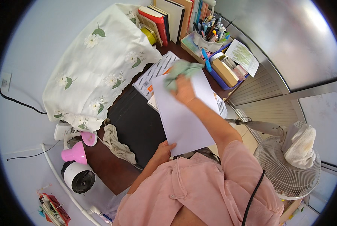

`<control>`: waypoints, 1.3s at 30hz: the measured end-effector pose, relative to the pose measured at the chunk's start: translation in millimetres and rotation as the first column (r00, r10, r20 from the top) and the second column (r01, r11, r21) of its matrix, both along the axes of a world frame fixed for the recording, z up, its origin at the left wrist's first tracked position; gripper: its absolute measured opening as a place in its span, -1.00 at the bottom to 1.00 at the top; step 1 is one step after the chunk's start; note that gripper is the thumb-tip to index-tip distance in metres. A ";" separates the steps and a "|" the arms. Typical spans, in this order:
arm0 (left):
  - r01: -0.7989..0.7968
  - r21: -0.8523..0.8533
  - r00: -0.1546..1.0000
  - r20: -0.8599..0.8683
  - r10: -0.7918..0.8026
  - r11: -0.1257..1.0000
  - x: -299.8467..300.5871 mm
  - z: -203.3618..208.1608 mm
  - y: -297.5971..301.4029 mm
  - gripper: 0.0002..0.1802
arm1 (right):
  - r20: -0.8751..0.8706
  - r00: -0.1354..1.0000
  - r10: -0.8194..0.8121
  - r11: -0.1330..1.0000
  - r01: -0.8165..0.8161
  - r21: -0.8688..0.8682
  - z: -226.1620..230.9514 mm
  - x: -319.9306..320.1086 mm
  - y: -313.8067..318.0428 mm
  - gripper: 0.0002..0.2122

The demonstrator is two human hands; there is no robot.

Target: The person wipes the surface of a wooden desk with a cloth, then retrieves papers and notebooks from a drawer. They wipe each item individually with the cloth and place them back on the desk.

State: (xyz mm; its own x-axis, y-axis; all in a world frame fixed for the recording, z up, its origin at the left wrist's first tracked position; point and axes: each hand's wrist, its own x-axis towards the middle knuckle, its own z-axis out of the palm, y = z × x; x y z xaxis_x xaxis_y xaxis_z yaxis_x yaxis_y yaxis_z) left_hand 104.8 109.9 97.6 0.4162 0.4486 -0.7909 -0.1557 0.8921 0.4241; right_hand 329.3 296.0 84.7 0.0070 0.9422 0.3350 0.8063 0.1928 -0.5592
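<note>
The right hand (184, 90), its fingers blurred, seems closed on a soft green cloth (184, 71) upon the white sheet (185, 118); this lies partly over the black mat (134, 120); the left hand (162, 152) pinches its near corner; it looks light, creasable, best held by edges.

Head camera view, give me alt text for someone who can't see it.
A person's right hand holds a blurred green cloth over a large white sheet, whose near-left corner the left hand grips, above a dark brown desk. Beyond are books and pens; a flowered white cover and pink lamp are left, a fan right.
</note>
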 end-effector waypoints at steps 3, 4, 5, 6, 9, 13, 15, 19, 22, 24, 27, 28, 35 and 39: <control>-0.036 0.010 0.998 0.057 0.035 0.999 -3.8 -4.5 -0.4 -0.67 | 0.284 0.691 0.664 0.745 -0.582 -0.325 37.3 -42.4 -43.9 -0.39; -0.042 0.016 0.996 0.074 0.041 0.999 -6.6 -2.8 -1.2 -0.68 | 0.227 0.779 0.584 0.803 -0.514 -0.302 35.0 -37.6 -46.0 -0.37; -0.012 0.032 0.999 0.045 0.010 0.999 -9.3 -3.8 0.4 -0.69 | 0.166 0.853 0.495 0.852 -0.439 -0.285 28.3 -22.8 -51.4 -0.35; 0.006 0.046 1.000 0.015 -0.007 0.999 -10.6 -6.7 1.9 -0.71 | 0.103 0.906 0.410 0.887 -0.370 -0.276 18.8 -6.1 -57.0 -0.33; -0.036 0.052 0.999 -0.003 0.036 0.998 -10.6 -4.7 0.7 -0.73 | 0.083 0.990 -0.112 0.991 0.117 -0.069 8.8 45.3 -42.5 -0.43; -0.103 0.014 0.994 0.023 0.103 0.995 -22.2 5.9 1.2 -0.68 | 0.037 0.954 0.296 0.948 -0.289 -0.130 16.4 4.3 -109.0 -0.53; -0.174 0.032 0.982 0.075 0.171 0.984 -41.1 3.0 -9.6 -0.68 | 0.072 0.791 0.608 0.791 -0.597 -0.132 42.1 -7.4 -139.0 -0.50; -0.297 0.208 0.953 0.000 0.304 0.932 -98.5 -26.3 -24.2 -0.71 | -0.157 0.966 0.207 0.964 -0.229 -0.139 30.9 15.3 -136.4 -0.48; -0.480 0.291 0.853 -0.065 0.518 0.827 -143.0 -33.8 -23.1 -0.75 | -0.066 0.984 0.163 0.984 -0.158 0.081 24.5 21.5 -119.0 -0.53; -0.514 0.281 0.838 -0.040 0.545 0.811 -172.0 -36.5 -19.9 -0.66 | -0.115 0.978 0.177 0.984 -0.172 0.051 25.4 14.2 -117.5 -0.54; -0.530 0.354 0.808 -0.066 0.586 0.771 -194.6 -31.1 -25.3 -0.57 | -0.156 0.975 0.160 0.987 -0.155 0.042 23.4 9.8 -116.9 -0.54; -0.532 0.387 0.796 -0.076 0.601 0.753 -200.6 -28.6 -28.5 -0.54 | -0.171 0.976 0.132 0.991 -0.128 0.039 22.2 10.5 -117.1 -0.53; -0.555 0.444 0.632 -0.325 0.704 0.703 -261.6 -25.3 -84.3 -0.49 | -0.229 0.959 -0.167 0.986 0.165 -0.025 32.5 34.6 -106.3 -0.51; -0.062 0.609 0.358 -0.726 0.587 0.791 -267.9 -29.9 -93.0 -0.55 | 0.014 0.971 0.238 0.971 -0.239 0.013 15.9 7.9 -126.5 -0.50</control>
State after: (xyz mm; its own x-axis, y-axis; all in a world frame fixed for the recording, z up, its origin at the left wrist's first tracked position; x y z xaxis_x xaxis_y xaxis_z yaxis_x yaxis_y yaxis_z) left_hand -163.1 16.8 67.7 -0.6156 0.7360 -0.2818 0.2837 0.5405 0.7921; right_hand 337.2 169.4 100.6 -0.2214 0.9112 0.3475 0.7427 0.3885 -0.5454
